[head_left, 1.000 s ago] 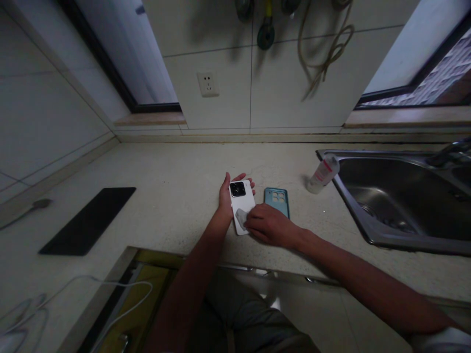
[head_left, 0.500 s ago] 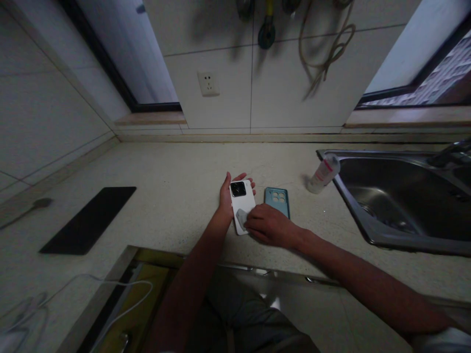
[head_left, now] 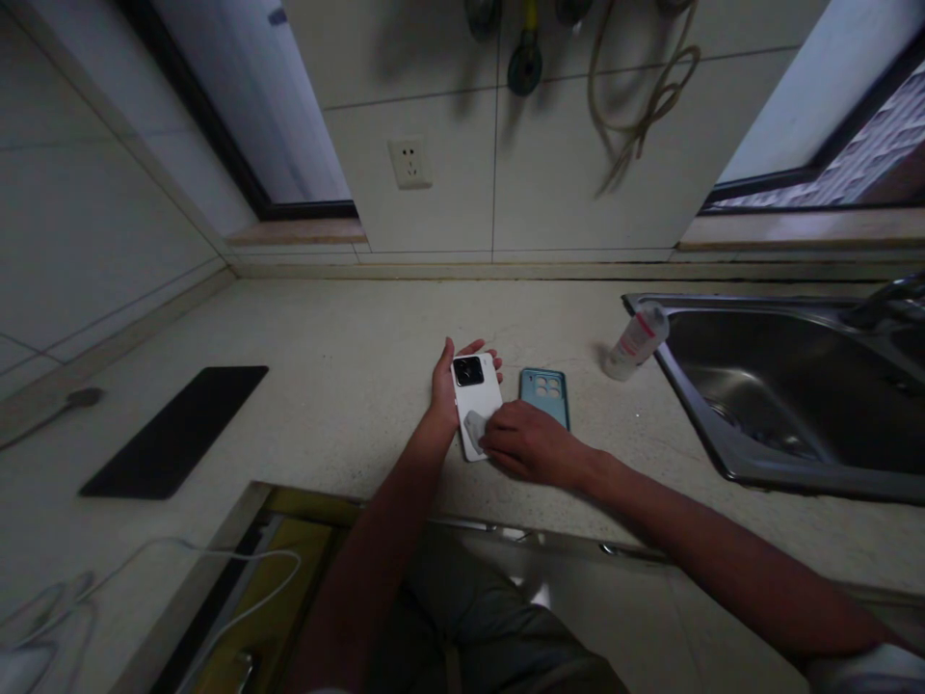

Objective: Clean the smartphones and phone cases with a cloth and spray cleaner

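Note:
My left hand (head_left: 443,384) holds a white smartphone (head_left: 478,397) from beneath, its back and black camera block facing up. Fingertips show past the phone's far right edge. My right hand (head_left: 531,441) is closed on a small grey cloth (head_left: 475,428), which lies against the lower part of the phone's back. Just right of the phone, a teal phone case (head_left: 544,389) with camera cutouts rests on the counter, its lower part hidden behind my right hand.
A clear plastic bottle with pink print (head_left: 636,341) stands tilted-looking by the steel sink (head_left: 712,434) on the right. On the left lie a black flat panel (head_left: 177,432) and a white cable (head_left: 217,553). A socket (head_left: 409,163) is on the wall.

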`<state>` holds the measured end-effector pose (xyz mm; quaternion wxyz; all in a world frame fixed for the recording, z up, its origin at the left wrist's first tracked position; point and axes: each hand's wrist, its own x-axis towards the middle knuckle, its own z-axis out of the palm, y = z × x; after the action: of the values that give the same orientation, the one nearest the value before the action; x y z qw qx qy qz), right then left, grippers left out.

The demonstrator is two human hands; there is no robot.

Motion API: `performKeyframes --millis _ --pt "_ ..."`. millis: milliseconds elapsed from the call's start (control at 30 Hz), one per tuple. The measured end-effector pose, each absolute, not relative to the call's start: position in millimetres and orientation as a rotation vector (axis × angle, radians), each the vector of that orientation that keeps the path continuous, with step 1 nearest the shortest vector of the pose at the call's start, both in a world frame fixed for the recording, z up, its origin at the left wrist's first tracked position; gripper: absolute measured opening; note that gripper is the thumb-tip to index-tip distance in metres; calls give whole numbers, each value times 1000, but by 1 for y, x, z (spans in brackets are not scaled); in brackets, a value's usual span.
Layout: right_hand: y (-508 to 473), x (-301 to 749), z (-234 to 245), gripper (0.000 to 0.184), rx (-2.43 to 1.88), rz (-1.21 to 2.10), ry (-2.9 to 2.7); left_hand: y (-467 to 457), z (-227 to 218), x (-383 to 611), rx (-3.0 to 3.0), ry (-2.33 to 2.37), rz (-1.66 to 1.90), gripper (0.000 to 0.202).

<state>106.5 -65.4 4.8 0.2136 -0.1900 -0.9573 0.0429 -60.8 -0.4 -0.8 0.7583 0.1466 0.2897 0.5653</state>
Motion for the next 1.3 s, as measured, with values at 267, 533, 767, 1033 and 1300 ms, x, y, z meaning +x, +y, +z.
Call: performKeyframes --millis 267,533,767,1033,1300 --pt "-66 106 6 27 -527 114 -2669 -2 1 -60 327 627 1233 52" --pt "-66 106 4 27 -533 94 -2669 -2 2 -60 316 632 1237 51" --pt "-66 105 5 25 -520 112 -2667 -2 1 -60 325 623 1236 53" --pt "-66 106 3 24 -532 115 -2669 -1 0 -60 318 608 1231 52" --pt "-66 106 5 23 -534 115 -2667 0 -1 -61 317 600 1236 53"
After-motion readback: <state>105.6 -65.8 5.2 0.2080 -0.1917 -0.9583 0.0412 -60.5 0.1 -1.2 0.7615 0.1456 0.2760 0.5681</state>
